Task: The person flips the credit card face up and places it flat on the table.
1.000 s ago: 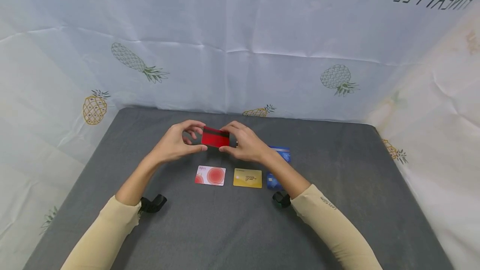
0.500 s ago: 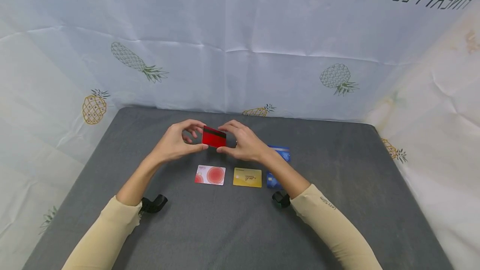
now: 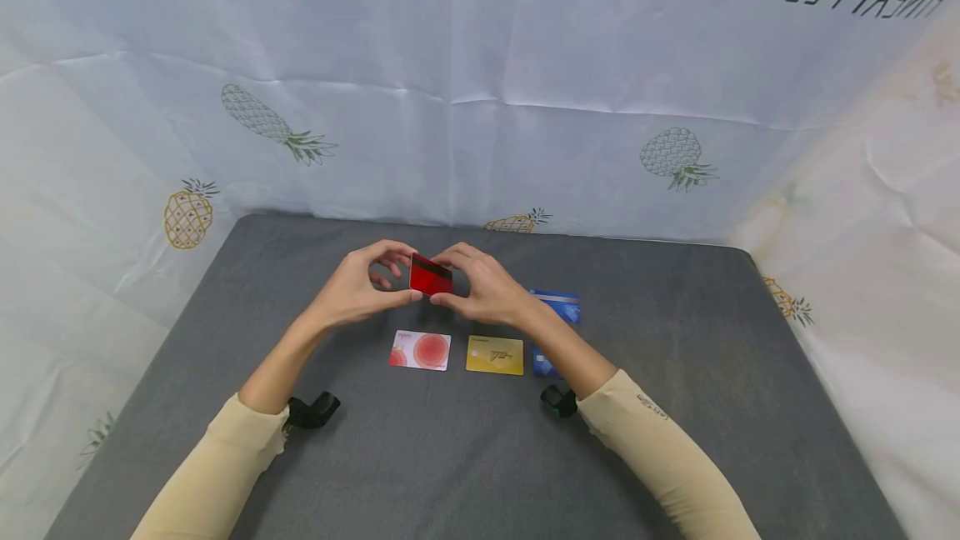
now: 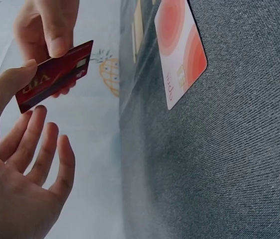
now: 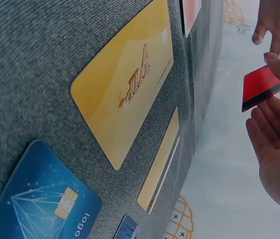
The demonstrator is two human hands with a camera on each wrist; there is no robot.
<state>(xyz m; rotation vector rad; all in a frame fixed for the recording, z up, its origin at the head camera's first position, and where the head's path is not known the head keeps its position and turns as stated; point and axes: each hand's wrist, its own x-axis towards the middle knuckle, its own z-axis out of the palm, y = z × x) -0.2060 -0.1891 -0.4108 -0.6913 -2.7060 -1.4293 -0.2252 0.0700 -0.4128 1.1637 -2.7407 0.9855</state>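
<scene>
A red card (image 3: 431,275) with a dark stripe is raised above the table, tilted, between both hands. My left hand (image 3: 352,286) pinches its left end between thumb and fingertips. From the other side, my right hand (image 3: 483,286) pinches the right end. The left wrist view shows the card's other face (image 4: 55,74), dark red with a chip and VIP lettering. Nearer to me lie a white card with red circles (image 3: 420,351), a gold VIP card (image 3: 495,355) and a blue card (image 5: 45,199), partly covered by my right forearm in the head view.
Behind the front row lie another blue card (image 3: 561,307) and a striped gold card (image 5: 157,164), the latter hidden by my right hand in the head view. A pineapple-print curtain (image 3: 465,165) hangs behind the grey table (image 3: 420,465).
The red card has turned so that it looks narrower. My left hand has shifted slightly right and my right hand slightly left, both keeping their hold. The cards on the table stay put.
</scene>
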